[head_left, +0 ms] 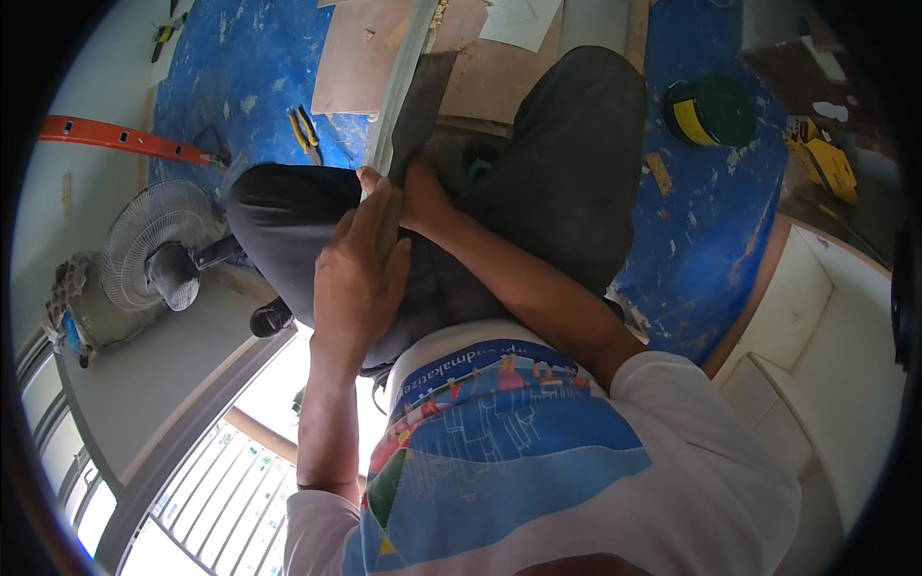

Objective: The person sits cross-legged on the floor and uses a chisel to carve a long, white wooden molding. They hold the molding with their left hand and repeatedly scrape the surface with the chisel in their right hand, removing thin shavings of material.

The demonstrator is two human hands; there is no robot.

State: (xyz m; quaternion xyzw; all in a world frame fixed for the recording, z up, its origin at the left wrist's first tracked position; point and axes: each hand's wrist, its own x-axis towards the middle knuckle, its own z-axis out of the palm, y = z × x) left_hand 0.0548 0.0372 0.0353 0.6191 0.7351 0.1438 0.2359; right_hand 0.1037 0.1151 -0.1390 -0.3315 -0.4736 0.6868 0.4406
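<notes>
A long pale strip (396, 91), like a length of trim, runs from my lap up past the top edge of the view. My left hand (359, 261) is closed around its near end, fingers along the top. Close beside it, my right hand (425, 199) grips the strip's right side from below; most of its fingers are hidden. Against that same side is a dark grey flat piece (425, 104), wider at its far end; what it is I cannot tell. The strip lies tilted over my crossed legs.
Brown boards (351, 67) with wood shavings lie ahead on a blue floor sheet (230, 82). Yellow-handled pliers (305, 132) rest at left, near an orange level (125, 136) and a fan (158, 240). To the right are a green-lidded tub (713, 110) and a yellow tool (828, 163).
</notes>
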